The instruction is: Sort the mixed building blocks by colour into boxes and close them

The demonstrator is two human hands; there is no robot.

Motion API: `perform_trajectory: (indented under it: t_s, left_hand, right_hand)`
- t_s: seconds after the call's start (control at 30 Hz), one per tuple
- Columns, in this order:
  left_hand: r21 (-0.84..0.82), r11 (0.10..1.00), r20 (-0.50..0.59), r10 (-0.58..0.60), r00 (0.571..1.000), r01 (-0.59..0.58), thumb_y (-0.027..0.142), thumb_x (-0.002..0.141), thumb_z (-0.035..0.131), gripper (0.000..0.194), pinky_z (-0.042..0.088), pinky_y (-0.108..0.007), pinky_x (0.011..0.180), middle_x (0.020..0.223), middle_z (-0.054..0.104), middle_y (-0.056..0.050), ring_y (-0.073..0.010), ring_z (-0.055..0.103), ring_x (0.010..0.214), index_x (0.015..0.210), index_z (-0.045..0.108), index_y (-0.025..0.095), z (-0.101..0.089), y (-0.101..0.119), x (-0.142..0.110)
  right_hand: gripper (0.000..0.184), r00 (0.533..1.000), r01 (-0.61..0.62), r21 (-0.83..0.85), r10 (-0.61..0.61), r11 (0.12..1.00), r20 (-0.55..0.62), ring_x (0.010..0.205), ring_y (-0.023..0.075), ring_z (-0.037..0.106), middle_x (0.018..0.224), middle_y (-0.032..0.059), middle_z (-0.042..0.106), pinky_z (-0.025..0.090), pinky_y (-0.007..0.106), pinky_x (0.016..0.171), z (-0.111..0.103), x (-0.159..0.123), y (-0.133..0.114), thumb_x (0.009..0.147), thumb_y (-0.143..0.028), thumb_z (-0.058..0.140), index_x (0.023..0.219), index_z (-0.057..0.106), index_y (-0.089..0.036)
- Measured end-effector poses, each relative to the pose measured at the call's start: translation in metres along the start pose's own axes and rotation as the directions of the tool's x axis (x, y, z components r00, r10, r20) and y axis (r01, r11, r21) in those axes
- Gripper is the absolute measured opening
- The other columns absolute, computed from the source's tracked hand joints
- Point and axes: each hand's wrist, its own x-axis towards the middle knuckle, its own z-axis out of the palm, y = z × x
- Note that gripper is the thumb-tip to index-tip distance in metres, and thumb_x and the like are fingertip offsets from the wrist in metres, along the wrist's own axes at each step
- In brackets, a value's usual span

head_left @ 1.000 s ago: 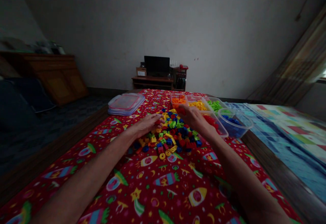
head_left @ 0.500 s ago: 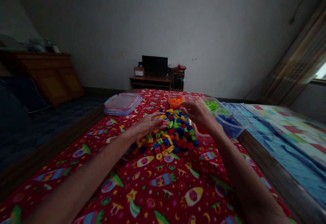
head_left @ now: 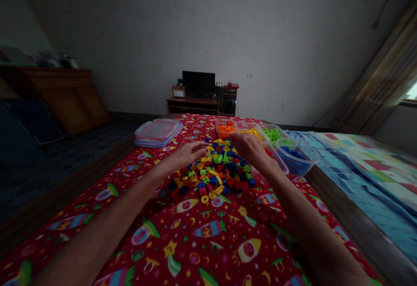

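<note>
A loose heap of small plastic building blocks [head_left: 216, 169] in yellow, blue, red and green lies on the red patterned cloth [head_left: 208, 251]. My left hand [head_left: 187, 155] hovers at the heap's left side, palm down, fingers stretched out to the right and a little apart. Over the heap's right edge, beside the clear trays, is my right hand [head_left: 250, 148]. Its fingers bend down and inward, closed together; a speck of blue shows by the fingertips, but I cannot make out what they hold.
Beyond my right hand stand clear trays of orange blocks [head_left: 226, 127], yellow blocks [head_left: 250, 133] and green blocks [head_left: 271, 135]. A round tub [head_left: 308, 159] with blue blocks is at the right edge. Stacked lids [head_left: 158, 133] lie at the back left.
My left hand has turned from palm partly up to palm down and risen slightly. My right hand has shifted slightly, and the yellow blocks behind it now show.
</note>
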Motion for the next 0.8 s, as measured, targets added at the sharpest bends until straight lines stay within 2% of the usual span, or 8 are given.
perform_trajectory:
  t_s: [0.17, 0.27, 0.33, 0.4, 0.5, 0.6, 0.7, 0.8]
  left_hand:
    - [0.332, 0.942, -0.066, 0.074, 0.995, -0.049, 0.058, 0.07, 0.057, 0.054, 0.048, -0.04, 0.089, 0.103, 0.07, -0.01, -0.0274, 0.063, 0.098, 0.103, 0.067, 0.016, -0.036, -0.019, 0.005]
    - [0.409, 0.913, -0.07, 0.052, 0.996, -0.019, 0.055, 0.068, 0.057, 0.052, 0.05, -0.038, 0.085, 0.102, 0.07, -0.01, -0.0269, 0.064, 0.094, 0.1, 0.067, 0.015, -0.038, -0.026, 0.004]
    - [0.413, 0.911, -0.002, 0.015, 1.0, -0.013, 0.052, 0.067, 0.06, 0.049, 0.051, -0.035, 0.082, 0.102, 0.071, -0.008, -0.0258, 0.065, 0.091, 0.1, 0.068, 0.016, -0.03, -0.028, 0.002]
    - [0.414, 0.91, 0.072, 0.001, 0.997, -0.031, 0.047, 0.065, 0.064, 0.044, 0.05, -0.032, 0.081, 0.1, 0.071, -0.006, -0.0247, 0.065, 0.09, 0.099, 0.069, 0.02, -0.019, -0.03, 0.002]
    - [0.434, 0.894, 0.095, 0.079, 0.992, -0.112, 0.039, 0.059, 0.072, 0.036, 0.047, -0.031, 0.085, 0.096, 0.071, -0.005, -0.0252, 0.063, 0.093, 0.091, 0.072, 0.023, -0.004, -0.036, 0.004]
    - [0.389, 0.908, 0.036, 0.152, 0.988, -0.154, 0.033, 0.059, 0.072, 0.026, 0.045, -0.031, 0.087, 0.091, 0.071, -0.004, -0.0251, 0.061, 0.092, 0.084, 0.074, 0.025, 0.002, -0.042, 0.005]
    - [0.33, 0.941, -0.061, 0.107, 0.992, -0.081, 0.026, 0.055, 0.073, 0.021, 0.046, -0.03, 0.081, 0.081, 0.071, -0.002, -0.0245, 0.061, 0.083, 0.076, 0.073, 0.026, 0.0, -0.043, 0.005]
    - [0.339, 0.941, -0.089, 0.054, 0.995, -0.021, 0.024, 0.054, 0.071, 0.018, 0.046, -0.028, 0.072, 0.072, 0.07, -0.001, -0.0225, 0.061, 0.074, 0.071, 0.072, 0.025, -0.004, -0.042, 0.006]
  right_hand:
    - [0.026, 0.969, -0.206, -0.09, 0.191, 0.974, -0.158, 0.073, 0.0178, 0.057, 0.084, 0.0091, 0.069, 0.032, 0.025, 0.059, -0.002, -0.003, 0.053, 0.085, -0.025, 0.045, 0.097, 0.068, -0.019]
    - [0.024, 0.944, -0.312, -0.105, 0.295, 0.944, -0.15, 0.074, 0.0192, 0.058, 0.085, 0.0095, 0.069, 0.035, 0.026, 0.061, 0.002, -0.007, 0.075, 0.082, -0.026, 0.051, 0.098, 0.068, -0.019]
    - [0.027, 0.938, -0.331, -0.091, 0.317, 0.939, -0.143, 0.075, 0.02, 0.059, 0.086, 0.0102, 0.069, 0.037, 0.027, 0.062, 0.003, -0.007, 0.08, 0.082, -0.027, 0.053, 0.104, 0.067, -0.018]
    - [0.031, 0.951, -0.272, -0.062, 0.258, 0.96, -0.17, 0.077, 0.02, 0.059, 0.09, 0.0113, 0.069, 0.037, 0.027, 0.063, 0.005, -0.007, 0.073, 0.084, -0.028, 0.051, 0.11, 0.064, -0.017]
    - [0.028, 0.984, -0.095, -0.015, 0.091, 0.995, -0.152, 0.072, 0.0177, 0.057, 0.086, 0.0106, 0.068, 0.036, 0.027, 0.062, 0.01, -0.005, 0.045, 0.088, -0.023, 0.043, 0.105, 0.064, -0.016]
    - [0.023, 0.998, 0.058, 0.052, -0.058, 0.997, -0.009, 0.066, 0.0151, 0.054, 0.077, 0.0085, 0.066, 0.035, 0.025, 0.06, 0.021, -0.005, 0.008, 0.087, -0.018, 0.043, 0.093, 0.065, -0.016]
    - [0.019, 0.977, 0.183, 0.123, -0.194, 0.975, 0.089, 0.07, 0.0148, 0.055, 0.081, 0.0091, 0.065, 0.036, 0.024, 0.062, 0.036, -0.007, -0.019, 0.085, -0.012, 0.045, 0.088, 0.064, -0.016]
    - [0.02, 0.951, 0.255, 0.137, -0.274, 0.957, 0.145, 0.073, 0.0142, 0.055, 0.086, 0.0099, 0.065, 0.036, 0.024, 0.063, 0.045, -0.01, -0.029, 0.085, -0.009, 0.044, 0.089, 0.062, -0.014]
